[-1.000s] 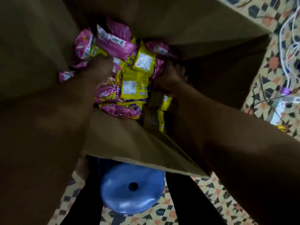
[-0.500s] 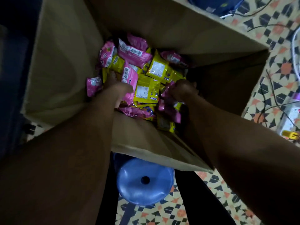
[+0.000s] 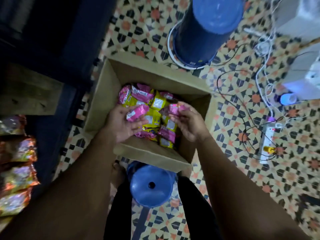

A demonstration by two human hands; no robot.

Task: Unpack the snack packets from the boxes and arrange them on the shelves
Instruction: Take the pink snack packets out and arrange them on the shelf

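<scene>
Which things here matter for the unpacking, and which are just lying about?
Part of the job:
- cardboard box
- pink and yellow snack packets inside it
- pink packet in left hand
- pink packet in right hand
- shelved packets at left

Lying about:
- blue bucket
- blue stool
- power strip and cables

Single head-worn wide-angle view, looking steeply down from above standing person. Left hand [image 3: 125, 123] and right hand [image 3: 186, 122] mid-frame, close to lens; open cardboard box [image 3: 110, 80] directly beneath hands; patterned floor [image 3: 233, 104] beyond.
</scene>
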